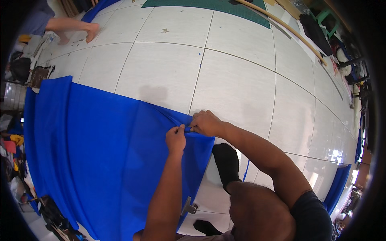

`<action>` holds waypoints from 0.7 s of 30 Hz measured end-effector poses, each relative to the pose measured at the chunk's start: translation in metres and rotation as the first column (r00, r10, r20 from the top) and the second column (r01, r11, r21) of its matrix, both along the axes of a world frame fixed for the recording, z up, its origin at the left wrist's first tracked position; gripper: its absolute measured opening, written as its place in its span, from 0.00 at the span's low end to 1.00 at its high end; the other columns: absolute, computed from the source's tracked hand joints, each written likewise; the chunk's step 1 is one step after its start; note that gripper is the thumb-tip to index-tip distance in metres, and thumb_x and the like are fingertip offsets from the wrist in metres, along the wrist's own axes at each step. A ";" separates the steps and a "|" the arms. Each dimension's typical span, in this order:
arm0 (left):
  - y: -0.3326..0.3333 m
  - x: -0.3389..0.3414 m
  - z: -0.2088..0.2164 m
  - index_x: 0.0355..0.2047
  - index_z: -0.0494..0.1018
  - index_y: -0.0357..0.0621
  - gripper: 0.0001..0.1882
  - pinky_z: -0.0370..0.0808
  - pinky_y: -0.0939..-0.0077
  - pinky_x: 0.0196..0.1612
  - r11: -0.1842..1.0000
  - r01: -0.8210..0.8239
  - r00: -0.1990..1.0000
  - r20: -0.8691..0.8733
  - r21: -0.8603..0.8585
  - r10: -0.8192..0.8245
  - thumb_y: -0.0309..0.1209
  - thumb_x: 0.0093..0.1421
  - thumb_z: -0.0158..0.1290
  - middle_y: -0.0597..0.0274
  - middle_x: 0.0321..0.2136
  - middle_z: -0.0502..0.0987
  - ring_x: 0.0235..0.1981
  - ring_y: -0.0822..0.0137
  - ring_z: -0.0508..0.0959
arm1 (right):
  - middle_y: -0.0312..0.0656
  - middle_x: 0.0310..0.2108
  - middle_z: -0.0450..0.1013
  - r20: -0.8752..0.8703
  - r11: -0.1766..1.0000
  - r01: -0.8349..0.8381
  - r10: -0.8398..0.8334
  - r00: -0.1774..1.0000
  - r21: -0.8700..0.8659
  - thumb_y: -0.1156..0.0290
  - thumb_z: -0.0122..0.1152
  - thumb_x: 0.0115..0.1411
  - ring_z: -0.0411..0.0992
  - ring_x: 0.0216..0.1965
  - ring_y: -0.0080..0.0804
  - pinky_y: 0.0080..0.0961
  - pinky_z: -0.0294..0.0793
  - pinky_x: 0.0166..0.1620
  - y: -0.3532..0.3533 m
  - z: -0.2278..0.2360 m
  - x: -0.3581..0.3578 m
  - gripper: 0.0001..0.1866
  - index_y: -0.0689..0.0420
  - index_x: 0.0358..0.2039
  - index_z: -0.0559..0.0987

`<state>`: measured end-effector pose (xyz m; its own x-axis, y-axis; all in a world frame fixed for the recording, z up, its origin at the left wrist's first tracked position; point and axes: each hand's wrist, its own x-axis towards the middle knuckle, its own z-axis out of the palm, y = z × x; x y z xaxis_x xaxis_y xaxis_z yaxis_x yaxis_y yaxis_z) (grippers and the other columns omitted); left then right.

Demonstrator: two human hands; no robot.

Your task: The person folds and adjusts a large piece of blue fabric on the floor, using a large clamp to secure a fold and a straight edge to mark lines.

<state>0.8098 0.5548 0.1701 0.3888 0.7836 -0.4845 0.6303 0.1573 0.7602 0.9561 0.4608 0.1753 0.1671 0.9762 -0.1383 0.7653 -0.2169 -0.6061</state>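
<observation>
A large sheet of blue fabric [108, 148] lies over the tiled floor, with several long folds along its left side. At its far right corner my left hand [176, 139] is closed, thumb up, pinching a gathered bit of the cloth. My right hand [207, 123] is bent over the same corner just to the right, its fingers curled round the edge. A small ridge of cloth runs away from the two hands toward the far edge. Nearer to me, a metal clip [188, 206] sits at the fabric's right edge, beside my left forearm.
My black-socked foot [226, 162] stands by the corner. Far off are a green cutting mat [209, 7] and a long wooden stick [297, 40]. Another person's bare leg [68, 25] shows at upper left. Clutter lines both sides, and folded blue cloth [337, 186] lies at right.
</observation>
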 end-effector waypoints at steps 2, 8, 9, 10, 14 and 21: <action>0.000 0.000 0.001 0.19 0.72 0.33 0.20 0.62 0.66 0.24 1.000 -0.013 1.000 0.007 -0.020 0.014 0.37 0.60 0.56 0.60 0.13 0.68 0.17 0.69 0.63 | 0.42 0.37 0.74 -0.030 0.990 0.057 -0.061 0.998 -0.127 0.55 0.67 0.51 0.72 0.41 0.45 0.42 0.68 0.45 0.002 0.009 0.002 0.14 0.52 0.26 0.79; 0.001 -0.001 0.001 0.19 0.72 0.33 0.20 0.62 0.65 0.24 0.999 -0.027 1.000 0.000 -0.046 0.027 0.38 0.60 0.56 0.60 0.13 0.68 0.17 0.69 0.63 | 0.42 0.35 0.74 -0.063 0.979 0.202 -0.201 0.978 0.011 0.56 0.66 0.52 0.72 0.41 0.44 0.41 0.68 0.45 -0.002 0.015 -0.002 0.13 0.53 0.26 0.79; 0.000 0.000 0.001 0.19 0.72 0.33 0.20 0.63 0.65 0.25 0.999 -0.021 1.000 -0.009 -0.050 0.020 0.38 0.60 0.56 0.60 0.13 0.68 0.18 0.69 0.63 | 0.42 0.34 0.74 -0.057 0.970 0.207 -0.201 0.978 0.129 0.56 0.66 0.52 0.72 0.41 0.44 0.42 0.68 0.45 -0.004 0.015 -0.001 0.13 0.53 0.26 0.79; -0.001 0.002 0.002 0.19 0.72 0.33 0.19 0.63 0.65 0.25 0.999 -0.022 1.000 -0.009 -0.046 0.022 0.38 0.60 0.56 0.59 0.14 0.68 0.18 0.69 0.63 | 0.42 0.34 0.74 -0.042 0.984 0.145 -0.141 0.989 0.105 0.56 0.66 0.52 0.72 0.41 0.44 0.42 0.68 0.44 -0.005 0.008 0.000 0.14 0.53 0.26 0.79; 0.000 0.003 0.007 0.22 0.74 0.33 0.19 0.64 0.66 0.26 0.998 -0.010 0.999 -0.034 -0.058 0.008 0.38 0.61 0.55 0.58 0.15 0.70 0.19 0.68 0.65 | 0.41 0.31 0.73 0.000 0.999 0.024 -0.024 1.000 -0.040 0.57 0.67 0.52 0.72 0.41 0.42 0.39 0.68 0.43 -0.002 0.003 0.000 0.13 0.53 0.26 0.77; 0.000 0.000 0.007 0.24 0.75 0.33 0.18 0.65 0.66 0.27 0.999 -0.009 0.999 -0.042 -0.050 0.007 0.38 0.61 0.55 0.58 0.16 0.71 0.19 0.68 0.66 | 0.40 0.34 0.74 0.018 0.977 0.213 -0.213 0.977 -0.019 0.57 0.66 0.52 0.71 0.42 0.43 0.40 0.67 0.46 -0.003 0.022 -0.006 0.12 0.53 0.26 0.78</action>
